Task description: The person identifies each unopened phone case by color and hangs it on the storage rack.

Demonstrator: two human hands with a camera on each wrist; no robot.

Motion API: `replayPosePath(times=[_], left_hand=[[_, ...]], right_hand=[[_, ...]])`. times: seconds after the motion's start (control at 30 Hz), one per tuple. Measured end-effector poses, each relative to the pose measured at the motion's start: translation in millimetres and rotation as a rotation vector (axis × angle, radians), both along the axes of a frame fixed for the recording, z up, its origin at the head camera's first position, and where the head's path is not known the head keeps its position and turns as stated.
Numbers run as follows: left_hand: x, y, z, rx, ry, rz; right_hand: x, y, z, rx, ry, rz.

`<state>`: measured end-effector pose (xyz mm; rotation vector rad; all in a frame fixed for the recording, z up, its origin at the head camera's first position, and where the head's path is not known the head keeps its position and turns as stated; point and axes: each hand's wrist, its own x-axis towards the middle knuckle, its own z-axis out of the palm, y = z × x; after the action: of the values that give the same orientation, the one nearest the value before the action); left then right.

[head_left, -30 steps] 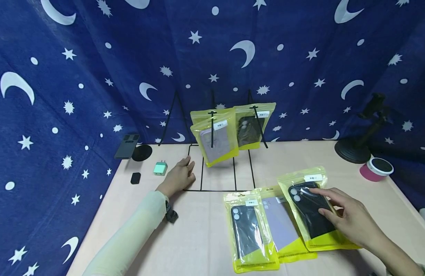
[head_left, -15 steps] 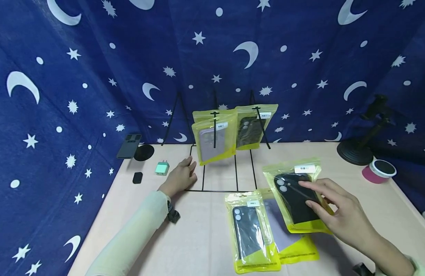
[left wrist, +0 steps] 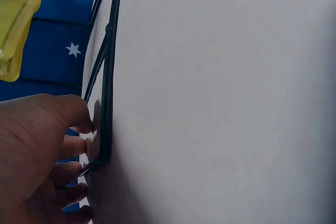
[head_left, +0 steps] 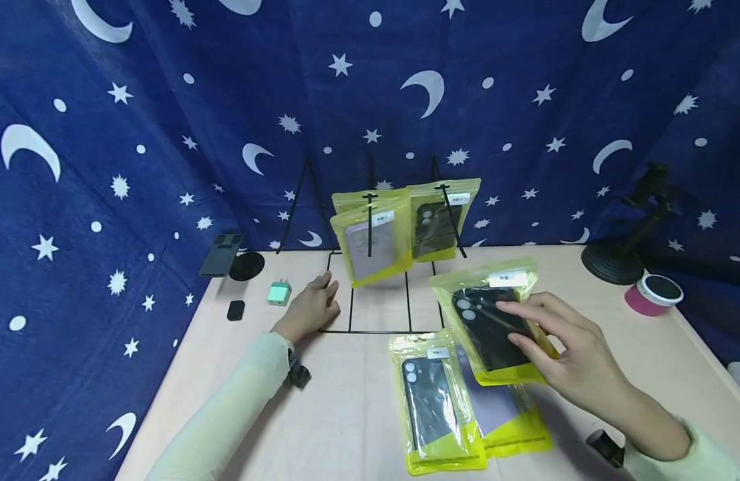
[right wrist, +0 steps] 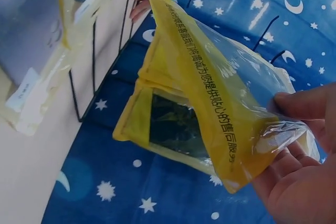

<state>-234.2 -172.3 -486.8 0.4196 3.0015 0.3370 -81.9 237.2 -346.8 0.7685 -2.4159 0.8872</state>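
Observation:
My right hand [head_left: 577, 351] pinches the right edge of a clear-and-yellow bag with a black phone case [head_left: 493, 327], held tilted above the table. In the right wrist view thumb and fingers grip the bag [right wrist: 210, 93]. Below it lie a bagged lilac phone case [head_left: 493, 404], partly covered, and a bagged dark phone case [head_left: 433, 401]. My left hand [head_left: 310, 307] is at the left side of a black wire display rack [head_left: 379, 332], fingers curled at its base wire [left wrist: 107, 93]. Bagged lilac [head_left: 370, 250] and black [head_left: 436, 230] cases hang on its hooks.
At left are a phone on a stand [head_left: 221, 257], a mint charger plug [head_left: 279, 292] and a small black item [head_left: 236, 310]. A black stand [head_left: 613, 260] and a pink-and-white tub [head_left: 654, 295] stand at right. A star-patterned curtain [head_left: 226, 100] hangs behind.
My right hand has lifted the bagged black phone case off the other bags and moved it left and toward the rack. The hanging lilac bag has swung slightly; my left hand stays put.

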Motion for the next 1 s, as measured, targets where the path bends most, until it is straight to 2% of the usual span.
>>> replayPosePath(times=[0.3, 0.53, 0.8, 1.0], left_hand=[[1.6, 1.0, 2.0, -0.004, -0.009, -0.002], [1.1, 0.1, 1.4, 0.010, 0.003, -0.010], [3.1, 0.7, 4.0, 0.019, 0.031, -0.038], [3.2, 1.1, 4.5, 0.018, 0.028, -0.034]], right_hand=[[-9.2, -8, 1.7, -0.051, 0.077, 0.083], [-12.3, -8, 1.6, -0.050, 0.046, 0.074], [-19.1, -9, -0.4, -0.047, 0.063, 0.075], [-21.0, -9, -0.6, -0.049, 0.060, 0.072]])
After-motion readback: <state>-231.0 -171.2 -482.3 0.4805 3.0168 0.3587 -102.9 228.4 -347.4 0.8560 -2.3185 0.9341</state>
